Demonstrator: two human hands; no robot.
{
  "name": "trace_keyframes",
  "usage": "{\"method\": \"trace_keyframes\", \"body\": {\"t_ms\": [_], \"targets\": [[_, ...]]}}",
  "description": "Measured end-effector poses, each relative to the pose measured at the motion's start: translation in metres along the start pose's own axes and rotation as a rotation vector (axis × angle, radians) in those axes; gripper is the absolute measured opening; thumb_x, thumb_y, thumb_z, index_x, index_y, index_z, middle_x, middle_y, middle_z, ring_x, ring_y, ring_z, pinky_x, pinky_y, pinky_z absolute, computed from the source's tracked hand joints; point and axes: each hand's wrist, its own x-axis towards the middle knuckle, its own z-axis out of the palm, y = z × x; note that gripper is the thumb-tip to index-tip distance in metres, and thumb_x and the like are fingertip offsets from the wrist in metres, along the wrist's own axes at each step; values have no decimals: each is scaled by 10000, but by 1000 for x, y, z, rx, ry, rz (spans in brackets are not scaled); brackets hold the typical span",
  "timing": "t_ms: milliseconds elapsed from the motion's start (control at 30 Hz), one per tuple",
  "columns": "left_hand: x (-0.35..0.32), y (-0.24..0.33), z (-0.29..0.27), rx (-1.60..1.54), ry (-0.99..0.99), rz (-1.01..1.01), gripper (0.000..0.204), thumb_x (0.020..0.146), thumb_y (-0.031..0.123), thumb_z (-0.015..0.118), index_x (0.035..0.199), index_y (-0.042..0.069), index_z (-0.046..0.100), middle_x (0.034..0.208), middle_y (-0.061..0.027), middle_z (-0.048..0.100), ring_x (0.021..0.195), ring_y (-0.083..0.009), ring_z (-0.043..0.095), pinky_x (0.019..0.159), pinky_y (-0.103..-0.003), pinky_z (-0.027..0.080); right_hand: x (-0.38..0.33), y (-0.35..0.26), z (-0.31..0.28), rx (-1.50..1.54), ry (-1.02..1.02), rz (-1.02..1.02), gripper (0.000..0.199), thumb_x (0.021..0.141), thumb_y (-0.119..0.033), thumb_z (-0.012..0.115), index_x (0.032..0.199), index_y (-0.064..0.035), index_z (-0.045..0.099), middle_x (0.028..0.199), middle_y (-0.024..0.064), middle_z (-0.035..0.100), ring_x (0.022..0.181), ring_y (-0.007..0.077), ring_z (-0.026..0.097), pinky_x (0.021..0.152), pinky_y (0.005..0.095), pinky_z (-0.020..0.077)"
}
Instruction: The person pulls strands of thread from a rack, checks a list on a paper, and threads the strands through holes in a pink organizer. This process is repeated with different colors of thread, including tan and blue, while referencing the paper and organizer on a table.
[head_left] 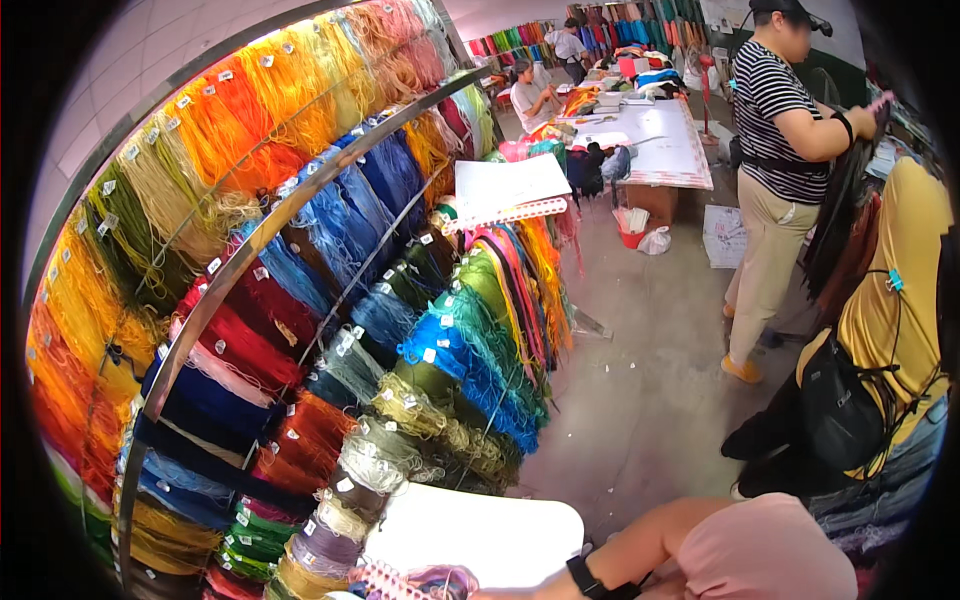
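My right forearm, with a black wristband (590, 578) and a pink sleeve (770, 550), reaches in from the lower right. Only a sliver of my right hand (510, 594) shows at the bottom edge, so its fingers are hidden. Nearest to it lies a small bundle of purple and multicoloured thread (450, 580). Beside that is a pink-and-white strip with a row of holes (385, 578). Behind both, a white board or tabletop (480, 525) catches bright light. My left hand is out of view.
Hanks of coloured thread (240, 330) fill a metal-framed rack (215, 300) on the left. Papers (510, 185) rest at its far end. A person in a striped shirt (775, 110) stands at right, handling dark strands. Further back, people are near a long table (660, 140).
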Motion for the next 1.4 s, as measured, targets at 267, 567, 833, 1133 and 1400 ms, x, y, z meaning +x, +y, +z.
{"method": "trace_keyframes", "body": {"t_ms": [267,567,833,1133,1400], "targets": [[25,156,17,221,33,-23,747,654,282,616,1169,-129,262,1209,-312,270,1134,-362,301,943,-328,261,7,38,-19,92,-126,58,408,628,-175,567,1013,-67,485,1165,195,362,1140,310,283,930,416,188],[14,140,-4,-16,-148,-68,634,661,-61,569,1212,-31,259,1051,-177,465,776,-169,537,557,-244,471,-19,155,-132,448,193,-190,324,650,-129,580,948,-28,503,1004,180,450,938,327,444,771,372,386],[-64,65,-106,15,630,-356,295,742,66,531,1013,-20,452,808,-82,538,632,-150,520,552,-240,445,-77,310,-321,186,251,126,184,727,-135,576,863,-15,544,916,98,511,806,193,517,658,303,439],[-180,81,-112,-231,1130,-491,189,735,166,558,849,17,570,649,-4,532,561,-71,478,474,-207,356,-121,266,-305,241,117,447,207,726,-48,529,924,4,495,1008,95,480,985,212,444,853,294,321],[-183,161,-111,-875,1144,-88,170,791,116,505,928,18,531,764,-7,541,575,-42,438,469,-164,349,-36,185,-258,252,-37,243,214,699,-59,564,898,0,510,920,108,485,891,233,469,765,307,373]]}}
